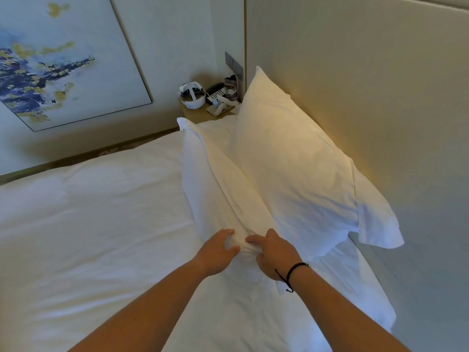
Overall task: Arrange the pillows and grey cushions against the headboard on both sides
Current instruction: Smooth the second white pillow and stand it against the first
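Two white pillows lie at the head of the bed. The back pillow (291, 158) leans upright against the beige headboard (368, 85). The front pillow (220, 179) lies tilted in front of it, on the white bed cover (88, 224). My left hand (218, 250) and my right hand (272, 252) both grip the near end of the front pillow, fingers curled into its fabric. A black cord bracelet sits on my right wrist. No grey cushion is in view.
A bedside table (200, 113) stands beyond the pillows, holding a white headset (193, 96), a telephone (215, 91) and small items. A framed abstract painting (63, 59) hangs on the left wall. A switch panel (233, 63) is on the wall above the table.
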`<control>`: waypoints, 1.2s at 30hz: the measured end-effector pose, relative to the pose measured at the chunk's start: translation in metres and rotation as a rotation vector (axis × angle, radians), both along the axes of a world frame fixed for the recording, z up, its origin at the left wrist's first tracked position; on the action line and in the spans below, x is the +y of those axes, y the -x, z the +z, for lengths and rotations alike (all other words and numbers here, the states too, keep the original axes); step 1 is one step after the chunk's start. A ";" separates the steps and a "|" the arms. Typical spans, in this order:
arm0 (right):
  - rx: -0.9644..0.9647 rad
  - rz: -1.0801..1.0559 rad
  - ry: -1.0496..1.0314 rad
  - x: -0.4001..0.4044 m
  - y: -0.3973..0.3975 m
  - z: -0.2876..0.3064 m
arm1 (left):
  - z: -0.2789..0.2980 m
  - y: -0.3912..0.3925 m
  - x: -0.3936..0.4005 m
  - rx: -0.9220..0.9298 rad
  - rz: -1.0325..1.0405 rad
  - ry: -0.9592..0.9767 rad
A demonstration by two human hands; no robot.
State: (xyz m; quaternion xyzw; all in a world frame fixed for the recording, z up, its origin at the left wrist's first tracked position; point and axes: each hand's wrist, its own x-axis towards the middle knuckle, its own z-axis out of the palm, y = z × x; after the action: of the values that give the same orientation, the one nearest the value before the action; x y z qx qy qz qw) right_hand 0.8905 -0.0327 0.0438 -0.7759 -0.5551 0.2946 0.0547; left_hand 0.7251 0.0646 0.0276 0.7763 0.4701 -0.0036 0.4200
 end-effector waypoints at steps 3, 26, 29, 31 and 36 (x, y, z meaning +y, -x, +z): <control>0.022 0.048 0.043 0.005 -0.010 0.018 | 0.003 -0.005 -0.005 0.008 0.014 -0.006; -0.071 -0.018 -0.355 0.017 0.069 0.008 | -0.005 0.090 -0.013 0.069 0.209 -0.012; 0.091 0.140 -0.245 0.033 0.124 -0.006 | -0.009 0.166 -0.020 0.113 0.388 0.021; 0.196 0.222 -0.166 0.045 0.164 -0.013 | -0.009 0.220 -0.029 0.126 0.537 0.046; 0.255 0.463 -0.045 0.073 0.273 -0.019 | -0.001 0.346 -0.063 0.146 0.917 0.043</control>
State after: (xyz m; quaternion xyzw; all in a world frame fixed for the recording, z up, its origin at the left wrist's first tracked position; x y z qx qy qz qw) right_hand 0.6172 0.0402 0.0244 -0.5832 -0.7130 0.3824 0.0727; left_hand 0.3788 0.0014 0.0270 0.4773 0.7929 0.1181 0.3599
